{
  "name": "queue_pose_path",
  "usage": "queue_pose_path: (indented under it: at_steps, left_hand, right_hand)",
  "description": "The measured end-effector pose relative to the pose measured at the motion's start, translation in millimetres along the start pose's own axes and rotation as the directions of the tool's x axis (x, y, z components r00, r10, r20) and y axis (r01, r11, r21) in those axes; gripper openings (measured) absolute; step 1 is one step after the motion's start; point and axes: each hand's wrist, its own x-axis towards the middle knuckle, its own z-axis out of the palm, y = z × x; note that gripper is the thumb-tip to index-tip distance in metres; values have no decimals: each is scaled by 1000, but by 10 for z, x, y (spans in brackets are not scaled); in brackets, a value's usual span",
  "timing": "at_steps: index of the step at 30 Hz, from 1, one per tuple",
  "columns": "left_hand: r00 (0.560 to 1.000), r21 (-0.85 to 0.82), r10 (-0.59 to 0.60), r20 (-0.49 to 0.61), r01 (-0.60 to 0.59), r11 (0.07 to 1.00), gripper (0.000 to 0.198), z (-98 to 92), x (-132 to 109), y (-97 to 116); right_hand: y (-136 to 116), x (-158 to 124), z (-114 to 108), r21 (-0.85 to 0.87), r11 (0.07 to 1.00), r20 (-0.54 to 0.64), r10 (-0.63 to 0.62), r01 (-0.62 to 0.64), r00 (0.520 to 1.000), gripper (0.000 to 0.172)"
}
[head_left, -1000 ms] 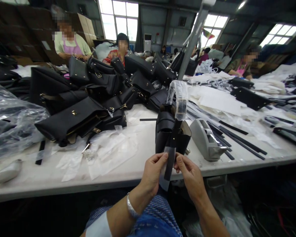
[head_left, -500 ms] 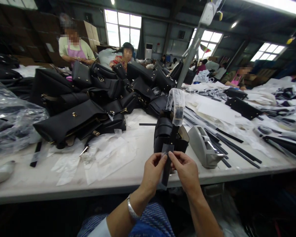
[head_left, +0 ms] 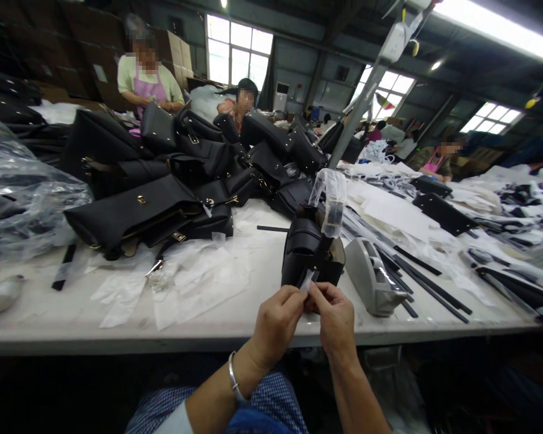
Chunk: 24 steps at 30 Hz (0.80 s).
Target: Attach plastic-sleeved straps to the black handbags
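A black handbag (head_left: pixel 294 246) stands on the white table close in front of me, its handle (head_left: pixel 333 208) wrapped in clear plastic. From the handle a black strap (head_left: pixel 317 260) runs down the near side, with a piece of translucent plastic film (head_left: pixel 308 280) around it. My left hand (head_left: pixel 278 319) is closed, its fingertips pinching the film and strap. Pressed up against it, my right hand (head_left: pixel 335 316) pinches the same spot with thumb and forefinger. The strap's lower end is hidden behind my fingers.
A grey tape dispenser (head_left: pixel 366 283) stands right of the bag, beside several loose black straps (head_left: pixel 428 283). Black handbags (head_left: pixel 131 211) are heaped at the left and back. White tissue sheets (head_left: pixel 194 289) lie front left. A slanted metal post (head_left: pixel 357 114) rises behind; co-workers (head_left: pixel 151 90) stand beyond.
Both hands have come closer together, and my left hand has turned over the strap. The film, flat around the strap before, is now drawn in narrower. My view has shifted slightly.
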Motion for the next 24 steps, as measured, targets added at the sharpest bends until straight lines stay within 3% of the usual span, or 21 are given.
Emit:
queue_pose_path:
  at_steps: [5,9,11,13,15,17,21,24]
  left_hand:
    - [982,225,125,145,-156,962,35,-55,-31,-48]
    - [976,100,143,165,-161,982,35,-121,-84,-43]
    - [986,-57,79,150,-71,996,31,-183,-109,-25]
    - [988,-215,-112,107,133,967,27,-244,-118,-17]
    - [931,-341,-360,67,360,868,29,-277,-103,-23]
    - [844,-451,-524,115,514,730,38,-270,-63,-26]
    - [749,-592,-534,392,650,477,45,-177,59,62]
    - [705,-643,-536,464,684,343,40,-98,106,150]
  right_hand:
    - [-139,-61,3,-119,993,53,-11,17,999,34]
    - [-193,-61,-2,-188,982,51,-2,12,999,31]
    - [-162,-37,-19,-100,995,84,17,-9,996,31]
    - [-116,-8,-38,-3,999,99,40,-40,994,32]
    - [-82,15,-50,49,997,95,59,-64,994,33]
    - [-74,25,-46,55,996,90,62,-67,994,34]
    - [-120,4,-5,3,999,95,37,-38,995,34]
    - [-157,-24,-10,-81,997,86,0,7,996,31]
